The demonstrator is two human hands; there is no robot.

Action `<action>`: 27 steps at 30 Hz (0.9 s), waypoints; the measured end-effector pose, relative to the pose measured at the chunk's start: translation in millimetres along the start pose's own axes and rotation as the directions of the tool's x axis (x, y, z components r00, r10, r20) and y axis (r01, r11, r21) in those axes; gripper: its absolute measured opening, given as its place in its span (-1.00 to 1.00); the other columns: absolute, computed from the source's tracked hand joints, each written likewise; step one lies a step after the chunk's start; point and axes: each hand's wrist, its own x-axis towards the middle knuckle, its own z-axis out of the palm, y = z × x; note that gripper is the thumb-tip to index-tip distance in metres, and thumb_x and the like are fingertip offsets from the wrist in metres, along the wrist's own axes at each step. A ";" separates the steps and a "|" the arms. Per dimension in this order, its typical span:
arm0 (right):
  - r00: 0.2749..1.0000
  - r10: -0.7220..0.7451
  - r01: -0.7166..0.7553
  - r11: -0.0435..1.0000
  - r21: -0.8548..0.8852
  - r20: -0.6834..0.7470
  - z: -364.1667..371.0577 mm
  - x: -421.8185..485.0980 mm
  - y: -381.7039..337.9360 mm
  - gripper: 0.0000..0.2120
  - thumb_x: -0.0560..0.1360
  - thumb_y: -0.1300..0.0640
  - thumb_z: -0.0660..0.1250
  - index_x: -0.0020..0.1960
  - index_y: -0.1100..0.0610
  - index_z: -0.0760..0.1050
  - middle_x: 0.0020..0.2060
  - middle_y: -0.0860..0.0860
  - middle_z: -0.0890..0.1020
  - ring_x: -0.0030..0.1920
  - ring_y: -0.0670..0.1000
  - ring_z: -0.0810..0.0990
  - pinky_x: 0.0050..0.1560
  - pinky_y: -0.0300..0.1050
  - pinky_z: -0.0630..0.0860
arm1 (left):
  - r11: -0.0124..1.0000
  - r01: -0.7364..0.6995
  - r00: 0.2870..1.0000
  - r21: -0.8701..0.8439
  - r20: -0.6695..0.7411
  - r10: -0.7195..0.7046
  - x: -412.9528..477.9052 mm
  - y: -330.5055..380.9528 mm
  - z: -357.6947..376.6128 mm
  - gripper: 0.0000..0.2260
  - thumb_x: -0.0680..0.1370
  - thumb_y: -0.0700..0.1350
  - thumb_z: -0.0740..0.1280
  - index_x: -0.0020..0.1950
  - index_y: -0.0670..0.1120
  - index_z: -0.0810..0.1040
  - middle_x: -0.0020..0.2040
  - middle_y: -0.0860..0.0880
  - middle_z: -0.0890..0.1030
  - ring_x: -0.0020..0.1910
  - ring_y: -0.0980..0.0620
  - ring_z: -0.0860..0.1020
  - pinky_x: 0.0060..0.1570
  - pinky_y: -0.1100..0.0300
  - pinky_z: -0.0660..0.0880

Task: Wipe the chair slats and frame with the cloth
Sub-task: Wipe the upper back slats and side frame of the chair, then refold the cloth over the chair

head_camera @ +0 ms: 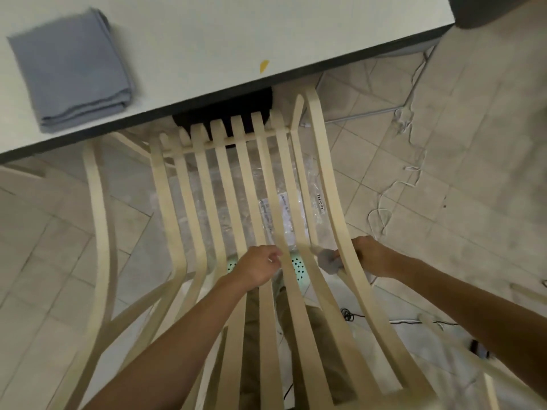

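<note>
A pale wooden chair frame (97,220) with several long curved slats (207,184) fills the middle of the view, seen from above. My left hand (257,266) grips one of the middle slats partway down. My right hand (370,255) holds a small grey cloth (328,258) against the right side rail (331,190), fingers curled round it; the rail hides part of the hand and cloth.
A white table (207,39) with a dark edge crosses the top, bearing a folded blue-grey cloth (71,69) and a small yellow scrap (263,66). Clear plastic packaging (284,208) lies on the tiled floor beneath the slats. White cables (393,190) trail at right.
</note>
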 end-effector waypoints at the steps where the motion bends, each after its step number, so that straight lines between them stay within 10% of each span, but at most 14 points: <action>1: 1.000 -0.001 0.000 0.999 -0.039 -0.023 -3.0 -7.3 -3.2 -0.88 0.54 0.24 0.27 -0.03 0.14 0.59 -0.05 0.07 0.59 0.01 0.06 0.57 0.06 -0.19 0.46 | 0.999 -0.003 1.000 -0.038 -0.006 0.002 -8.5 3.1 -1.0 -0.74 0.56 -0.10 0.28 0.24 -0.01 0.57 0.16 0.02 0.59 0.11 0.03 0.57 0.12 0.25 0.45; 8: 0.941 0.084 -0.100 0.994 -0.035 -0.327 -35.6 -49.7 -36.1 -0.84 0.38 0.09 0.37 -0.04 0.05 0.56 -0.11 0.04 0.63 -0.12 0.06 0.59 -0.18 -0.20 0.45 | 0.934 -0.025 0.996 -0.356 -0.084 -0.006 -64.1 24.0 -17.9 -0.80 0.54 -0.24 0.27 -0.01 0.02 0.61 -0.07 -0.04 0.67 -0.05 -0.02 0.62 0.07 0.10 0.54; 11: 0.879 -0.076 0.080 0.997 -0.011 -0.471 -40.0 -75.4 -67.4 -0.85 0.39 0.15 0.40 -0.04 0.12 0.59 -0.17 0.05 0.61 -0.10 0.11 0.61 -0.20 -0.20 0.39 | 0.847 -0.034 0.991 -0.530 -0.126 -0.038 -91.1 45.4 -35.4 -0.80 0.58 -0.24 0.23 -0.01 0.00 0.60 -0.11 0.00 0.68 -0.17 0.07 0.63 -0.19 0.22 0.48; 15: 0.867 -0.263 0.328 0.940 0.089 -0.423 -29.2 -111.9 -123.8 -0.80 0.47 0.20 0.36 0.10 0.13 0.59 -0.09 0.01 0.64 -0.08 0.01 0.59 -0.15 -0.24 0.41 | 0.700 0.002 0.997 -0.714 -0.052 -0.055 -124.1 77.7 -55.8 -0.88 0.57 -0.02 0.33 0.08 0.03 0.58 0.08 0.01 0.65 0.06 0.03 0.62 -0.03 0.06 0.59; 20: 0.932 -0.300 0.349 0.585 0.732 -0.205 -22.2 -156.4 -170.3 -0.77 0.58 0.12 0.26 0.17 0.16 0.59 0.03 0.09 0.69 0.04 0.05 0.66 -0.02 -0.12 0.61 | 0.552 -0.126 0.991 -0.825 -0.135 0.024 -163.9 94.3 -67.1 -0.62 0.49 0.04 0.43 0.27 -0.02 0.52 0.19 -0.02 0.63 0.15 0.00 0.61 0.02 -0.06 0.62; 27: 0.904 -0.283 0.409 0.357 0.840 -0.320 -25.8 -188.0 -199.8 -0.82 0.43 0.45 0.35 -0.03 0.25 0.58 -0.20 0.10 0.66 -0.16 0.06 0.63 -0.23 -0.16 0.59 | 0.507 -0.323 0.904 -0.799 -0.419 -0.083 -219.0 95.3 -75.6 -0.52 0.41 -0.23 0.51 0.28 -0.07 0.47 0.11 -0.10 0.66 0.07 -0.08 0.64 -0.17 0.08 0.60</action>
